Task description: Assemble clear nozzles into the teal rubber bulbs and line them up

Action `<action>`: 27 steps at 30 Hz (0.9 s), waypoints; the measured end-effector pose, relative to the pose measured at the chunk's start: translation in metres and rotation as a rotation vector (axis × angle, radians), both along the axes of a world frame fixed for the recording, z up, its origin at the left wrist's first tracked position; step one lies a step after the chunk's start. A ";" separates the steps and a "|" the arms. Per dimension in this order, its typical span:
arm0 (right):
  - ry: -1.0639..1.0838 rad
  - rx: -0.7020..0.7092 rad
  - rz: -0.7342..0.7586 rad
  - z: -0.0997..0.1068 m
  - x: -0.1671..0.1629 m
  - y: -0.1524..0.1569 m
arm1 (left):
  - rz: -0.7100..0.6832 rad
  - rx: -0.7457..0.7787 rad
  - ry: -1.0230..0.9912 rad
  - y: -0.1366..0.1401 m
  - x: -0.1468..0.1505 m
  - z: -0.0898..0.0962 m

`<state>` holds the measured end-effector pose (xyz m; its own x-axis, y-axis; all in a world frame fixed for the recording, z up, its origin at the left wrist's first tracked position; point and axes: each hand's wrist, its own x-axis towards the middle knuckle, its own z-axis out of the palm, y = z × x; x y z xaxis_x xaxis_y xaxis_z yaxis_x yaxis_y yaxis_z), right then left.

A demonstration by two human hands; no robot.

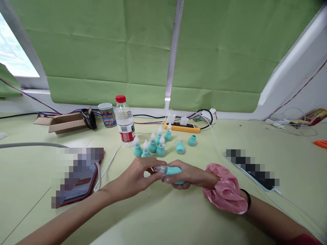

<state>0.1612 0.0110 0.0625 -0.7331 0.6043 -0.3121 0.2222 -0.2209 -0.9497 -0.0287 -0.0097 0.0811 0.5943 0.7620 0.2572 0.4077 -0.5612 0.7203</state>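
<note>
My right hand [185,175] is wrapped round the teal rubber bulb [173,171] of a nasal aspirator, which lies sideways with its mouth end to the left. The fingers of my left hand [140,175] are closed on its clear nozzle [159,168], at the neck of the bulb. Beyond my hands stand several teal aspirators with clear tips, one of them an upright aspirator [160,149]. To their right, a teal aspirator [180,147] lies tipped with its base facing me. Farther right is a bare teal bulb [192,140] with an open neck.
Behind the aspirators stand a red-capped bottle [125,122], a printed can [107,115] and a yellow power strip [182,127] with chargers. A cardboard box [67,123] is at the back left. Phones lie left [81,183] and right [250,170], with cables trailing across the table [143,221].
</note>
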 end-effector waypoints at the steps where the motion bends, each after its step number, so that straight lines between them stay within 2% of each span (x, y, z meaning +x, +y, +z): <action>1: 0.045 0.023 -0.016 0.001 0.000 0.001 | 0.023 -0.030 -0.024 0.002 -0.001 0.002; 4: 0.138 0.118 -0.058 0.004 0.003 0.004 | 0.091 -0.076 -0.087 0.010 -0.007 0.006; 6: 0.160 0.187 -0.113 0.007 0.005 0.006 | 0.133 -0.044 -0.028 0.017 -0.014 0.007; 11: 0.121 0.313 -0.207 0.012 0.004 0.007 | 0.158 0.214 0.601 0.028 -0.033 -0.004; 13: 0.114 0.349 -0.223 0.012 0.004 0.007 | 0.140 0.260 0.718 0.028 -0.034 -0.010; 17: 0.127 0.408 -0.292 0.012 0.008 0.009 | 0.042 0.317 0.650 0.022 -0.019 -0.018; 20: 0.157 0.450 -0.366 0.014 0.013 0.011 | 0.032 0.374 0.586 0.018 0.005 -0.028; 25: 0.123 0.539 -0.368 0.018 0.012 0.008 | 0.013 0.413 0.625 0.022 0.047 -0.050; 27: 0.073 0.575 -0.359 0.018 0.010 0.006 | 0.014 0.373 0.564 0.027 0.058 -0.057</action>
<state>0.1715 0.0166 0.0806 -0.4630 0.8691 0.1743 0.1598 0.2753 -0.9480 0.0295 0.0174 0.0245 0.7053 0.6911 0.1579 0.6736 -0.7228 0.1544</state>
